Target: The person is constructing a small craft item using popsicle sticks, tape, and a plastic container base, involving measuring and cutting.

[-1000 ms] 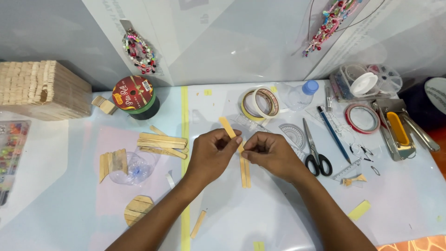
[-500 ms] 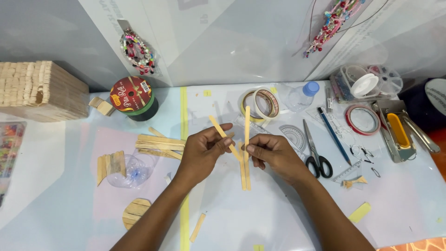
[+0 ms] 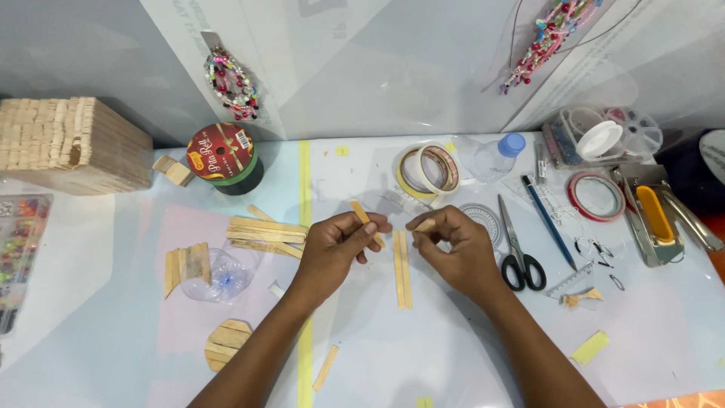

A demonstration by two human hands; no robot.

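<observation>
Left hand: the left hand point(image 3: 337, 245) is curled closed, thumb and fingers pinching a wooden craft stick point(image 3: 365, 219) that slants up and away past the fingertips.
Right hand: the right hand point(image 3: 457, 249) is closed too, fingertips pinching a short piece of stick point(image 3: 425, 225) whose end just shows by the thumb.
Landmark: a pair of sticks point(image 3: 402, 268) lies flat on the table point(image 3: 423, 355), side by side and touching.
Hands to pair: the pair lies between the two hands, the left hand just beside it on one flank, the right hand on the other; neither touches it.
Held stick to pair: its lower end is just above the pair's far end.
Scissors: black-handled scissors point(image 3: 516, 249) lie beyond the right hand from the pair.
Tape rolls: two tape rolls point(image 3: 427, 169) stand farther up the table.
</observation>
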